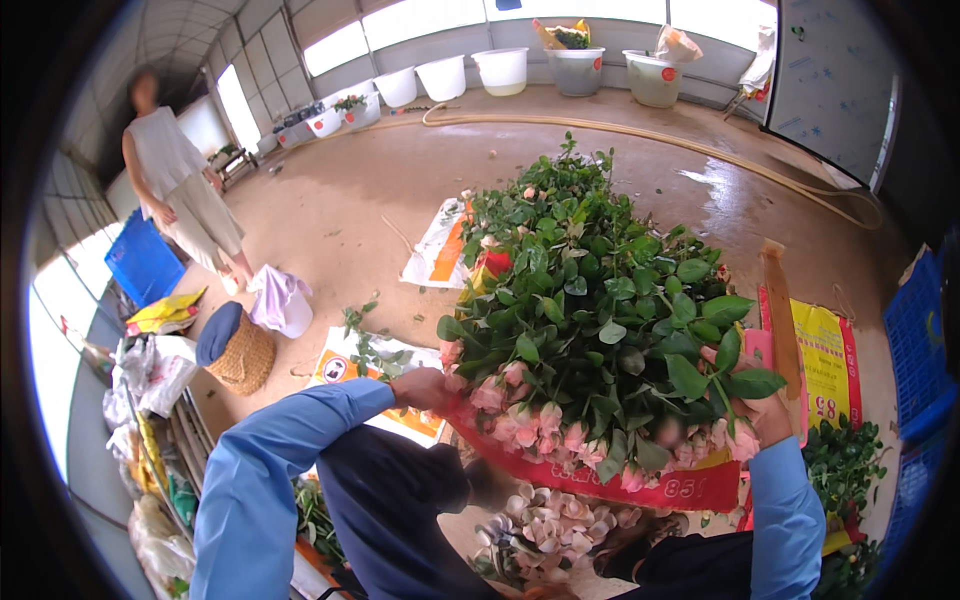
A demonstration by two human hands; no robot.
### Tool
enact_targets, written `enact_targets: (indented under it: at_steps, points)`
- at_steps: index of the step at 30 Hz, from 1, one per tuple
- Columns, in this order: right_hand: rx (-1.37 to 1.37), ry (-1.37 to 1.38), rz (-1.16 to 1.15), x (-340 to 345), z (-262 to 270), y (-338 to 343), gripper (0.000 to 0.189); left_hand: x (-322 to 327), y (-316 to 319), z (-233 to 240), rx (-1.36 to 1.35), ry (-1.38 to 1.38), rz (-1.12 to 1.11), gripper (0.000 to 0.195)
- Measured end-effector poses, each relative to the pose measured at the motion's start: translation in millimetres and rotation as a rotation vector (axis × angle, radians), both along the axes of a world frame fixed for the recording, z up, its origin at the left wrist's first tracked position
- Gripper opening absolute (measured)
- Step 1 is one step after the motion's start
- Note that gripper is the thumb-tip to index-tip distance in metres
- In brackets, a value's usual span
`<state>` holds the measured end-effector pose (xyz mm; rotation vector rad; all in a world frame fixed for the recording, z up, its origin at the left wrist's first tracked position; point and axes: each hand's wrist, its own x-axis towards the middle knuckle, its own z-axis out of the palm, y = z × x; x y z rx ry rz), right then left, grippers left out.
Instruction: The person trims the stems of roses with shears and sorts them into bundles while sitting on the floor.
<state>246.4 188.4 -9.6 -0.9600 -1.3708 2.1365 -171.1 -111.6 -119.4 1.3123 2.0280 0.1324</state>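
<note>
A large heap of cut roses (570, 285) with green leaves lies before me, its pink blooms (517, 420) facing my body. Beneath the blooms runs the edge of a red woven sack (645, 484) that bears writing. My left hand (420, 390) grips the sack's left edge beside the blooms. At the heap's right side, my right hand (765, 416) is against a single pink rose (741, 441) and its stem. Leaves cover part of its fingers, so its grip is unclear. Loose pale pink petals (551, 529) are piled on the floor between my legs.
A wooden board (781, 322) stands right of the heap, near a yellow sack (825, 352) and blue crates (915, 337). A wicker stool (236, 349) and cloth-draped bucket (289, 307) stand left. Beyond, a person (169, 165) stands; a hose (637, 127) crosses the floor before white tubs (501, 71).
</note>
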Motion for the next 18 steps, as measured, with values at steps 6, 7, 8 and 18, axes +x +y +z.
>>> enact_targets:
  at_steps: [6,7,8,18]
  points:
    - [-0.108,0.311,0.102,2,-22,6,0.023,58,6,6,0.067,0.143,0.171,0.028]
    - [-0.113,0.261,0.089,2,-25,10,0.023,62,2,4,0.079,0.143,0.245,0.028]
    - [-0.120,0.290,0.094,3,-29,13,0.021,62,0,2,0.069,0.204,0.223,0.026]
    - [-0.112,0.286,0.160,7,-35,25,0.024,50,2,-10,0.116,0.295,0.081,0.025]
